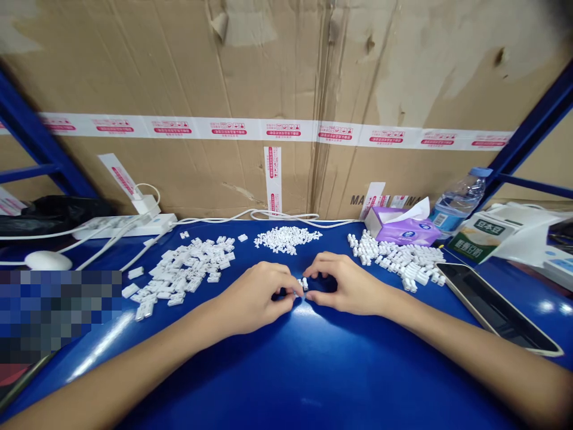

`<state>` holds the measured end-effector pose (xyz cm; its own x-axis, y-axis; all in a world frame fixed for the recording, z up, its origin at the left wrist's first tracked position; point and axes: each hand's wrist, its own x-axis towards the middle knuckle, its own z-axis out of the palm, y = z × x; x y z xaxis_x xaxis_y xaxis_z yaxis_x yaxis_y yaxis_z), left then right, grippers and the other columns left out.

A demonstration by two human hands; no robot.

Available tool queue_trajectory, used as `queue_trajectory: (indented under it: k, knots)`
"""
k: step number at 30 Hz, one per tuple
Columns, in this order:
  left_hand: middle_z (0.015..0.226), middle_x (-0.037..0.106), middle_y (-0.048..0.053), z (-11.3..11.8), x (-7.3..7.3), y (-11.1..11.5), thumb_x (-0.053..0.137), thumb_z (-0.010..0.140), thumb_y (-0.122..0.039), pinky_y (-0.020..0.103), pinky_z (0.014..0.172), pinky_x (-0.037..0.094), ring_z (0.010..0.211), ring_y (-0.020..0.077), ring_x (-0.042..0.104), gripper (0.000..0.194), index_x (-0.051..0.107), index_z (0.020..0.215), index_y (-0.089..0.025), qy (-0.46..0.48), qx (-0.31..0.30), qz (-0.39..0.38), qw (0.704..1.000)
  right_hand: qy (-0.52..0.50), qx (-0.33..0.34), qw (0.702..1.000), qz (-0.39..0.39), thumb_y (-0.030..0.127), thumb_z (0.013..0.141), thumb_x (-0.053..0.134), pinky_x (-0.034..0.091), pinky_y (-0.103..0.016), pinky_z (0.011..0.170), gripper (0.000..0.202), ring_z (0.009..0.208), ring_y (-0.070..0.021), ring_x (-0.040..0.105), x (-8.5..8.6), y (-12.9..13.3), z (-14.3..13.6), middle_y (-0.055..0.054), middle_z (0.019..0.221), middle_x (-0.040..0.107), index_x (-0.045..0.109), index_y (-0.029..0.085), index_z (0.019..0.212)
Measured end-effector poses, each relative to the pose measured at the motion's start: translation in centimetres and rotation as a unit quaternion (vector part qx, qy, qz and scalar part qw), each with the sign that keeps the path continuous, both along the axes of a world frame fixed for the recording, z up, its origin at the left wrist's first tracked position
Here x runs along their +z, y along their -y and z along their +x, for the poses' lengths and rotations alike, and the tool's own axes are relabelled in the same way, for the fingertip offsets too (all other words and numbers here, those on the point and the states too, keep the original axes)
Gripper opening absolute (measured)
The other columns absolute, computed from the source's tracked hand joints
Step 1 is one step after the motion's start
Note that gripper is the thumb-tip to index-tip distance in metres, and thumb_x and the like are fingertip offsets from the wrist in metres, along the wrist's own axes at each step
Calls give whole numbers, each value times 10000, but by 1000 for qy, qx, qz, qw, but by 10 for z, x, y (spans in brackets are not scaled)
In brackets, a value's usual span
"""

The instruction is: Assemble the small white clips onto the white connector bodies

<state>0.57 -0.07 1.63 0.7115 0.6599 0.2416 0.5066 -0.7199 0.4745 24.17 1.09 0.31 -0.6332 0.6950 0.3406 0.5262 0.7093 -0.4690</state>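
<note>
Above the blue table my left hand (262, 295) has its thumb and fingers closed in a pinch on a small white plastic connector (305, 283), whose far end sticks out to the right. Facing it, my right hand (342, 283) is curved around the connector's free end, thumb and forefinger apart with blue table showing between them. Whether its fingertips touch the connector I cannot tell. Left of my hands lies a loose pile of flat white plastic pieces (188, 269). Tiny white pieces (286, 239) are heaped behind my hands, and white connectors (407, 263) lie to the right.
A purple tissue pack (405, 230), a water bottle (461, 200) and a carton (478, 236) stand at the back right. In front of them lies a phone (496, 307). A power strip (125, 225) with white cables sits back left. Cardboard (201, 179) closes off the rear.
</note>
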Motion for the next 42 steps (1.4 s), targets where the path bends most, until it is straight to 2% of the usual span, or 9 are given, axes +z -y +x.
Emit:
queue_trajectory:
  k: [4, 8, 14, 19, 26, 31, 42]
  knots:
    - [763, 708, -11, -1, 0, -6, 650, 901, -178, 251, 640, 428, 659, 119, 600, 163, 806, 922, -221, 36, 40, -33, 998, -10, -1, 1000, -5, 241, 878, 718, 480, -335, 789, 134, 856, -192, 618, -3, 2, -5, -46, 903, 682, 744, 185, 998]
    - [730, 735, -22, -1, -3, -11, 659, 900, -224, 250, 622, 424, 634, 118, 580, 158, 815, 922, -234, 73, 89, -105, 988, -16, -7, 1000, -14, 240, 867, 740, 471, -325, 769, 110, 829, -181, 620, -4, 4, -6, -33, 868, 676, 748, 187, 963]
    - [785, 768, 1, 0, -4, -13, 671, 879, -255, 265, 640, 456, 679, 138, 622, 139, 800, 906, -210, 101, 94, -168, 976, -8, -5, 1000, -12, 230, 876, 739, 458, -339, 808, 114, 863, -185, 626, -4, 6, -6, -34, 896, 692, 751, 193, 983]
    - [798, 768, 6, 1, -3, -13, 702, 859, -265, 269, 652, 470, 695, 143, 644, 98, 767, 877, -194, 112, 91, -174, 974, 0, -6, 1000, -7, 231, 877, 738, 449, -339, 810, 125, 857, -181, 616, -4, 7, -8, -30, 896, 685, 756, 200, 997]
    - [761, 747, -13, 1, -1, -12, 666, 891, -249, 256, 643, 440, 666, 127, 603, 133, 791, 865, -212, 75, 88, -164, 980, -6, -7, 1000, -14, 239, 873, 748, 434, -337, 817, 107, 871, -177, 618, -5, 8, -8, -19, 898, 687, 750, 205, 974]
    - [741, 734, -20, 0, -3, -12, 648, 908, -253, 256, 633, 421, 646, 123, 572, 169, 811, 949, -228, 65, 90, -138, 984, -3, -7, 1000, -19, 229, 876, 741, 433, -345, 828, 110, 882, -182, 618, -4, 8, -8, -25, 909, 688, 752, 204, 983]
    - [773, 707, -6, 5, -4, -7, 680, 891, -237, 269, 658, 432, 669, 131, 565, 134, 812, 866, -242, 71, 88, -75, 991, -3, -11, 1000, -16, 236, 879, 729, 428, -356, 831, 107, 899, -190, 619, -6, 9, -9, -27, 915, 702, 749, 216, 983]
